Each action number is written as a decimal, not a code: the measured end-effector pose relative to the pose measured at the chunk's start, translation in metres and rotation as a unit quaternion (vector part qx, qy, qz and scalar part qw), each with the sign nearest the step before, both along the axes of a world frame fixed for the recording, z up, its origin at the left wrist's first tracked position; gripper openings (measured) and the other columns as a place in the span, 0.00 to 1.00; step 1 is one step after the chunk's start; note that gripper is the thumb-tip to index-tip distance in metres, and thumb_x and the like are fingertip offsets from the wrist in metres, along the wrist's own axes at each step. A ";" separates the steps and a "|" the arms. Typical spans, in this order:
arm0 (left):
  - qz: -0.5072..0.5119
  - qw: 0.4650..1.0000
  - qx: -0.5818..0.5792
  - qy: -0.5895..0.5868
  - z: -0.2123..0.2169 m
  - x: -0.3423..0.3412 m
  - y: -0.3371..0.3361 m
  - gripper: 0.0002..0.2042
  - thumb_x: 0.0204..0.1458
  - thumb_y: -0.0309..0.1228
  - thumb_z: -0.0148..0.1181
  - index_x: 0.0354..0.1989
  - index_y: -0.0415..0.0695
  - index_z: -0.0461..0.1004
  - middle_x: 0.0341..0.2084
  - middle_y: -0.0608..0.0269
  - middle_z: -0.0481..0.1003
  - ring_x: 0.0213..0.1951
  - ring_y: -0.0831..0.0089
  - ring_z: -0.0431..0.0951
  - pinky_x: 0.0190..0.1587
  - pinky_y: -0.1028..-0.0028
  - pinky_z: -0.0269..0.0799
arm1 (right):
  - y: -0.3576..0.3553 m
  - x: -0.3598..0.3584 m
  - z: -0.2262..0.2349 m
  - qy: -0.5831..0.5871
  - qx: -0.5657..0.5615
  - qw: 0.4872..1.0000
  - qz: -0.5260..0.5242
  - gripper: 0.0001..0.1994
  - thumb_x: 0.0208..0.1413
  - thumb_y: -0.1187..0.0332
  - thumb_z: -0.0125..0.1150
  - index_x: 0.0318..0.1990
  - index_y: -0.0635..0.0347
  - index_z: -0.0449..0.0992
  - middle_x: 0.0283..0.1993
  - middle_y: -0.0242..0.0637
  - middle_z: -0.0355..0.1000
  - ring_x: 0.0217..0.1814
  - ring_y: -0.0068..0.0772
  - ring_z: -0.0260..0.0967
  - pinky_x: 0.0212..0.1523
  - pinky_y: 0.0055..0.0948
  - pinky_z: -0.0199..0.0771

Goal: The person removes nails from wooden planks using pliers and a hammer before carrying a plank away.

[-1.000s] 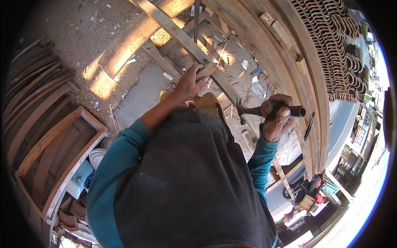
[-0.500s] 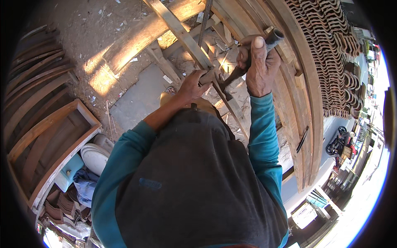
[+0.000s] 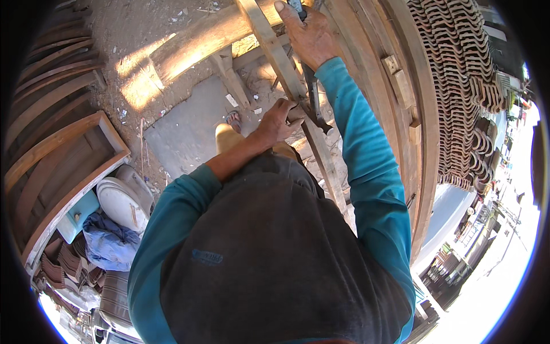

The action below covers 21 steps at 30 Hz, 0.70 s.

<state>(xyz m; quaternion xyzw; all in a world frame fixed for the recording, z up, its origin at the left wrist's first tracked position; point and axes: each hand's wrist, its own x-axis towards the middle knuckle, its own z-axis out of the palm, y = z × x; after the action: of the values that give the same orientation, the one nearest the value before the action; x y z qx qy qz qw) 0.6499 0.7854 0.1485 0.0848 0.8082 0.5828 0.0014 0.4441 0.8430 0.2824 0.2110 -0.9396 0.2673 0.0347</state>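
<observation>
My left hand (image 3: 277, 125) is closed around a short wooden block (image 3: 295, 113), pressed against a narrow wooden beam (image 3: 275, 51). Farther forward, near the top edge, my right hand (image 3: 311, 35) is closed on a tool with a blue-grey end (image 3: 297, 7), its thumb stretched upward. Much of that tool is hidden by the hand. Just below the right wrist hangs a dark metal bar (image 3: 313, 94) with a bent end, beside the block. Whether it belongs to the held tool, I cannot tell.
Long curved planks (image 3: 375, 74) lie at the right, beside stacked roof tiles (image 3: 450, 86). A thick timber (image 3: 200, 46) rests on the ground ahead. Curved wooden pieces (image 3: 54, 100) and a wooden frame (image 3: 114, 135) stand left, near a white lid (image 3: 117, 198) and blue cloth (image 3: 112, 243).
My right hand has moved forward and to the left, from beside the beam to the top edge. My left hand stays on the block, shifted slightly in view.
</observation>
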 end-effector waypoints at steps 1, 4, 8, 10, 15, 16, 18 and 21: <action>0.004 1.000 0.005 -0.011 0.002 0.000 0.000 0.26 0.46 0.34 0.73 0.51 0.39 0.69 0.40 0.46 0.72 0.38 0.48 0.78 0.41 0.58 0.77 | -0.003 -0.006 -0.011 0.046 0.056 0.997 0.036 0.27 0.61 0.41 0.54 0.46 0.58 0.79 0.37 0.57 0.76 0.43 0.58 0.75 0.46 0.49 0.74; 0.024 1.000 0.004 -0.009 0.006 0.001 -0.003 0.25 0.46 0.32 0.73 0.50 0.39 0.69 0.40 0.47 0.72 0.36 0.51 0.78 0.38 0.60 0.76 | -0.028 -0.020 -0.017 -0.087 -0.027 0.994 -0.065 0.18 0.67 0.51 0.49 0.57 0.48 0.74 0.45 0.58 0.75 0.47 0.61 0.74 0.49 0.48 0.75; 0.022 1.000 0.008 -0.014 0.021 0.000 -0.006 0.23 0.48 0.31 0.71 0.49 0.39 0.69 0.41 0.48 0.72 0.36 0.50 0.78 0.37 0.60 0.76 | -0.035 -0.044 -0.048 -0.094 0.032 0.990 -0.101 0.17 0.70 0.56 0.43 0.61 0.45 0.71 0.48 0.56 0.75 0.48 0.58 0.75 0.48 0.47 0.77; 0.010 0.999 -0.005 -0.039 0.021 -0.001 -0.007 0.22 0.48 0.32 0.71 0.50 0.40 0.69 0.41 0.47 0.72 0.37 0.49 0.78 0.38 0.59 0.75 | -0.026 -0.054 -0.072 0.384 0.259 0.885 0.052 0.15 0.63 0.55 0.57 0.35 0.59 0.78 0.25 0.49 0.74 0.25 0.47 0.70 0.30 0.46 0.69; -0.031 0.998 -0.038 -0.045 0.020 -0.004 -0.006 0.22 0.50 0.32 0.69 0.52 0.42 0.68 0.42 0.46 0.71 0.39 0.47 0.78 0.40 0.57 0.76 | -0.012 -0.094 -0.108 0.073 0.241 0.966 0.067 0.22 0.72 0.51 0.35 0.63 0.45 0.71 0.47 0.53 0.77 0.50 0.53 0.77 0.52 0.48 0.76; -0.021 0.998 -0.043 -0.045 0.018 -0.003 -0.006 0.22 0.51 0.32 0.69 0.52 0.43 0.67 0.42 0.46 0.71 0.39 0.47 0.78 0.40 0.56 0.76 | -0.024 -0.090 -0.098 0.006 0.234 0.971 0.048 0.24 0.70 0.48 0.39 0.62 0.49 0.72 0.48 0.53 0.77 0.51 0.54 0.77 0.53 0.47 0.76; -0.012 0.998 -0.046 -0.045 0.019 -0.004 -0.008 0.22 0.52 0.32 0.68 0.53 0.43 0.67 0.43 0.46 0.71 0.40 0.46 0.79 0.41 0.56 0.76 | -0.041 -0.078 -0.083 -0.062 0.229 0.971 0.028 0.26 0.68 0.45 0.43 0.61 0.52 0.73 0.49 0.53 0.77 0.52 0.54 0.76 0.54 0.47 0.76; -0.038 0.994 -0.052 -0.082 0.030 -0.006 -0.009 0.20 0.53 0.35 0.67 0.47 0.38 0.65 0.42 0.42 0.71 0.43 0.43 0.76 0.46 0.54 0.75 | -0.054 -0.064 -0.069 -0.267 0.007 0.954 -0.135 0.41 0.51 0.31 0.59 0.48 0.69 0.80 0.53 0.57 0.77 0.53 0.56 0.76 0.57 0.42 0.74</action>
<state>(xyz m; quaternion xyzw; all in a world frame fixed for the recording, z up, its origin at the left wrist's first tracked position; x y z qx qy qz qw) 0.6438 0.7760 0.1787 0.0673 0.8308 0.5442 0.0948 0.3804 0.7889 0.2133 0.0034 -0.9362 0.2997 -0.1837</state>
